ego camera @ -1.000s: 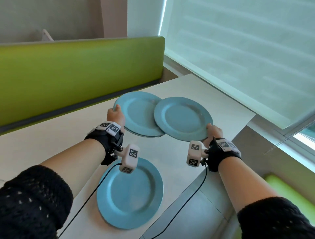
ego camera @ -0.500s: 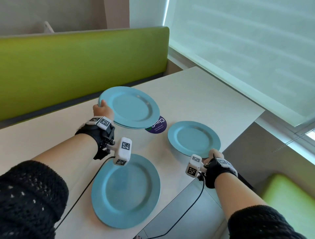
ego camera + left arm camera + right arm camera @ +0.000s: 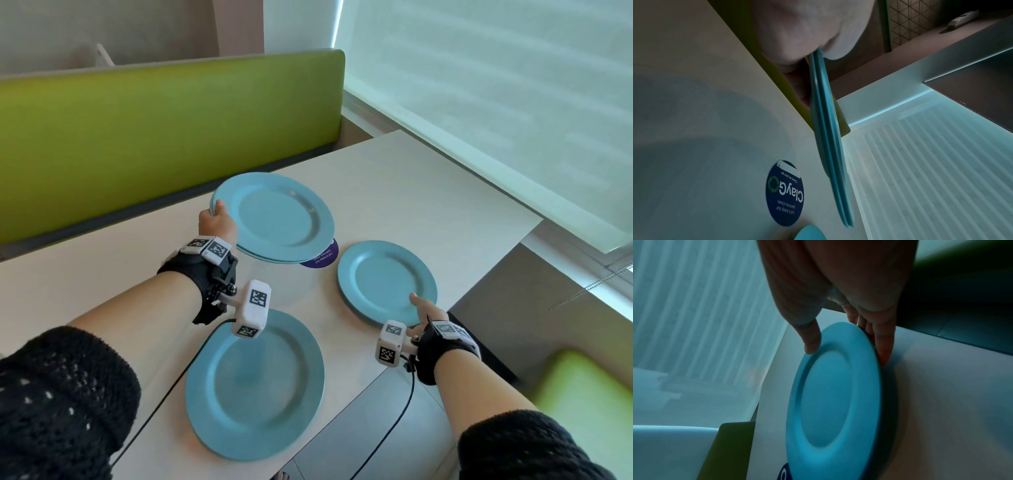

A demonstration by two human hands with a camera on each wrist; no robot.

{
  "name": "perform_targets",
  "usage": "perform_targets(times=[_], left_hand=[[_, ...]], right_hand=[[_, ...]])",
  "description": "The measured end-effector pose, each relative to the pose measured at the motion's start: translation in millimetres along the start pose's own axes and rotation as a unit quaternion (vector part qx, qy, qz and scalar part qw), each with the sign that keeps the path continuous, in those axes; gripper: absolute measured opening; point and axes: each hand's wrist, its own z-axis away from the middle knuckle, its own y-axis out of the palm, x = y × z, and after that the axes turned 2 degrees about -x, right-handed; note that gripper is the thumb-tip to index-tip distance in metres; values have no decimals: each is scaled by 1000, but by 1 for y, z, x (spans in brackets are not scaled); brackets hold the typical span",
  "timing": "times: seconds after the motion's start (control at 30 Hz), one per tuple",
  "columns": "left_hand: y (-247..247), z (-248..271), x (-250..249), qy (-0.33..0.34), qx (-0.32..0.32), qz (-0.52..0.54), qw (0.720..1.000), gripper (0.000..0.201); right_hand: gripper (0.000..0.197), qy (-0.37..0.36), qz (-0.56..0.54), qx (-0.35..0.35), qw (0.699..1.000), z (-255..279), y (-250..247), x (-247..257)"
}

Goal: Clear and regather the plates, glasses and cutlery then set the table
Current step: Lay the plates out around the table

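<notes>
Fingers [image 3: 882, 345] of the right hand [image 3: 424, 317] pinch a blue plate [image 3: 387, 281] on the desk [image 3: 428, 205]; left hand [image 3: 215, 222] grips stacked plates [image 3: 277, 216]. Next, probably: release, lay another.

Daylight enters through the blind [image 3: 496, 102], beyond and right of the fingers [image 3: 415, 298], so the head view is bright and sharp, bent at its edges. Both wrist views are dim, bluish and soft; the plate [image 3: 834, 402] below the fingers is blurred.

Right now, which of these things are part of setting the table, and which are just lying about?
Job: plate stack pinched by left hand; right plate, rim pinched by right hand; near plate on the table.
Just there: round sticker, green bench, window blind.
</notes>
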Motion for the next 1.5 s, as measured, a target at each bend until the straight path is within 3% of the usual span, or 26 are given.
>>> perform_targets(times=[0.07,0.23,0.37,0.57,0.63,0.77,0.87,0.93,1.03,1.13,1.23,1.4,1.5], left_hand=[[2,1,-1,0,3,0,1000,50],[7,1,-3,2,9,-8,1000,51],[10,2,-4,-1,17,-5,1000,51],[8,1,-4,-9,27,-12,1000,51],[4,0,-5,-12,30,-11,999,52],[-8,-7,-5,-17,44,-13,999,51],[-23,-11,-8,-14,64,-30,997,50],[-32,-17,-7,-13,86,-30,996,50],[-47,-26,-5,-30,101,-1,994,49],[-66,-34,-3,-44,82,11,996,53],[-86,-46,0,-55,50,-2,997,59],[-133,-70,2,-78,-55,2,995,58],[-163,-86,1,-68,-119,-10,991,58]], right_hand=[[37,-9,5,6,1000,-1,5,3],[70,-36,97,-37,994,-61,8,2],[78,-28,151,-61,986,-37,11,12],[61,-95,161,-151,971,-11,32,46],[59,-150,157,-129,967,-5,44,60],[56,-257,114,2,960,20,86,81],[51,-293,106,90,946,53,124,86],[43,-316,125,100,935,69,146,84],[33,-356,164,47,919,80,168,76],[31,-353,163,30,921,91,185,66],[27,-316,110,45,941,102,201,54],[19,-230,-2,129,964,120,220,40],[35,-225,-5,146,963,124,232,30]])
